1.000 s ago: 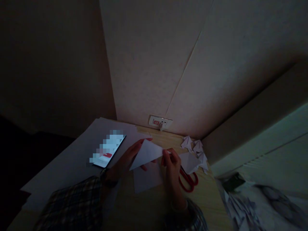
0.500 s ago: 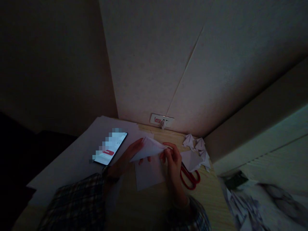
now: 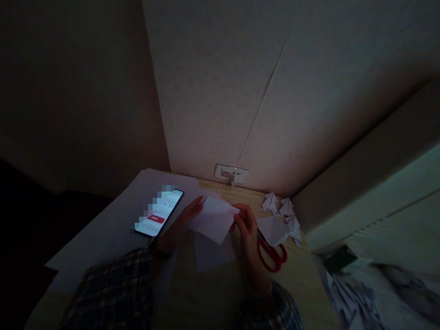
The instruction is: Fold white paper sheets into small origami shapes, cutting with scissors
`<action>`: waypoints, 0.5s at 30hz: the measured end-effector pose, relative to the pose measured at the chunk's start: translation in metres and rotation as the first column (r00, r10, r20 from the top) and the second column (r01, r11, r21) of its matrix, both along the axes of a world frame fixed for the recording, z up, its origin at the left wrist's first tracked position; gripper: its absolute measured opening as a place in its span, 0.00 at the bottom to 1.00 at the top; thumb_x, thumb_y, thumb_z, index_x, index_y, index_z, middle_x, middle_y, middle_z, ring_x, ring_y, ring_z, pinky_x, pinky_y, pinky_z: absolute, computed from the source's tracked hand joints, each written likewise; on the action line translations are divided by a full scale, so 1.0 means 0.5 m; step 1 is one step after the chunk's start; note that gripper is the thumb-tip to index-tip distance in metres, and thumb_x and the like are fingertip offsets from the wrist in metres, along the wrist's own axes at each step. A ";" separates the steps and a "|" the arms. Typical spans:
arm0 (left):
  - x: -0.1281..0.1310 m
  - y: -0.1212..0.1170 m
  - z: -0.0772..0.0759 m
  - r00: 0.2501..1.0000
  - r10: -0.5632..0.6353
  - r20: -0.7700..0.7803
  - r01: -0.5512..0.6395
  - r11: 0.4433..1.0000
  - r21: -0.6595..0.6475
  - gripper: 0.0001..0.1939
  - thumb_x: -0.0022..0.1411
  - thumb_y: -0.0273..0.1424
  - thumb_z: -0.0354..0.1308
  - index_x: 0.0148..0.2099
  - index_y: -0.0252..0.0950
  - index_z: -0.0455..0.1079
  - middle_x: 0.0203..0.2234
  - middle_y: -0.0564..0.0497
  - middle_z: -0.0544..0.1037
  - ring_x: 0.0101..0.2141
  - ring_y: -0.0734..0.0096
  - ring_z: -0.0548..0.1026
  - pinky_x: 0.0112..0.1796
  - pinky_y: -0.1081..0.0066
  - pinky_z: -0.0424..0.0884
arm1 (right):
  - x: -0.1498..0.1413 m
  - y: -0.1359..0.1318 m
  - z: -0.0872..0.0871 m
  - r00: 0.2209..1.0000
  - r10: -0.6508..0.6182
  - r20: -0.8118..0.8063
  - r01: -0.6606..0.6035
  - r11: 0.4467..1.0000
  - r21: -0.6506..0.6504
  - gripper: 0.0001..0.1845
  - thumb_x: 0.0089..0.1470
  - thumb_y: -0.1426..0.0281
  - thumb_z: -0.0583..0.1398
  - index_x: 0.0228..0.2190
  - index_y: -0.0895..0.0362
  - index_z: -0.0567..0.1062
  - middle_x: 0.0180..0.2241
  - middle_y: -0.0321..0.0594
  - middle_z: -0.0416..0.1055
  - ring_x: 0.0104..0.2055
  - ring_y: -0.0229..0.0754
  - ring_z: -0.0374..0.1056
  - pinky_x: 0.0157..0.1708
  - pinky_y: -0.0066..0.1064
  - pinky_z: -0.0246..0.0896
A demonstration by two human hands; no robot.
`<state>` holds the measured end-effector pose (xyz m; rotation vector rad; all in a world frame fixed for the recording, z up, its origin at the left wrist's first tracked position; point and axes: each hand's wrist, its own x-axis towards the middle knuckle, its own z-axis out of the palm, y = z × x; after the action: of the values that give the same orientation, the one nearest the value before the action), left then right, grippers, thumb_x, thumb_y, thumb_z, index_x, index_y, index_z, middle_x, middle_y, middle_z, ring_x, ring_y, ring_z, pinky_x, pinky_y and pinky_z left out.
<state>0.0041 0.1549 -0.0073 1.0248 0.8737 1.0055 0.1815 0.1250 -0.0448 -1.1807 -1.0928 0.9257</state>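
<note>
A white square of paper point(image 3: 213, 219) is held up between my two hands, its face turned toward me. My left hand point(image 3: 188, 214) grips its left edge, with the fingers partly hidden behind the sheet. At the right corner, the thumb and fingers of my right hand point(image 3: 246, 222) pinch the paper. Beneath it, another white sheet point(image 3: 211, 257) lies flat on the wooden table point(image 3: 206, 302). Just right of my right hand are red-handled scissors point(image 3: 272, 255), their blades partly covered by a loose piece of paper point(image 3: 273, 229).
A phone point(image 3: 160, 213) with a lit screen rests on a stack of large white sheets point(image 3: 113, 243) at the left. Several folded paper shapes point(image 3: 286, 208) sit at the back right. A wall socket point(image 3: 231, 173) holds a plug. More folded paper point(image 3: 354, 298) lies lower right, beyond the table edge.
The paper, folded to a triangle-like shape half a second ago, now shows as an opened square. Both hands stay in about the same place, still holding it.
</note>
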 end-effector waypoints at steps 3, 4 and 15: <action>0.001 0.004 0.000 0.985 0.100 -0.139 -0.095 0.994 0.048 0.28 0.54 0.49 0.59 0.51 0.35 0.73 0.41 0.45 0.80 0.46 0.52 0.75 0.42 0.64 0.72 | 0.000 0.003 -0.007 0.997 0.033 -0.066 -0.032 0.999 0.011 0.10 0.52 0.64 0.60 0.37 0.54 0.70 0.24 0.32 0.66 0.26 0.40 0.61 0.26 0.31 0.56; 0.001 0.005 -0.001 0.978 0.120 -0.168 -0.108 0.991 0.081 0.29 0.56 0.49 0.58 0.54 0.35 0.71 0.43 0.45 0.80 0.46 0.52 0.75 0.43 0.63 0.72 | 0.000 0.005 -0.008 0.995 0.044 -0.093 -0.043 0.999 0.006 0.10 0.51 0.65 0.60 0.37 0.54 0.70 0.25 0.33 0.67 0.25 0.40 0.61 0.25 0.31 0.56; -0.001 0.027 -0.036 0.859 0.305 -0.412 -0.100 0.888 0.449 0.14 0.60 0.38 0.54 0.42 0.35 0.74 0.46 0.43 0.77 0.47 0.57 0.74 0.48 0.61 0.70 | 0.000 0.016 -0.009 0.992 -0.064 -0.112 0.062 0.998 -0.021 0.06 0.51 0.65 0.61 0.32 0.53 0.70 0.21 0.28 0.64 0.22 0.36 0.59 0.23 0.27 0.53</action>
<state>0.0035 0.1684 -0.0253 1.6134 1.2232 1.1748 0.1816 0.1328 -0.0492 -1.1568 -0.9542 0.9431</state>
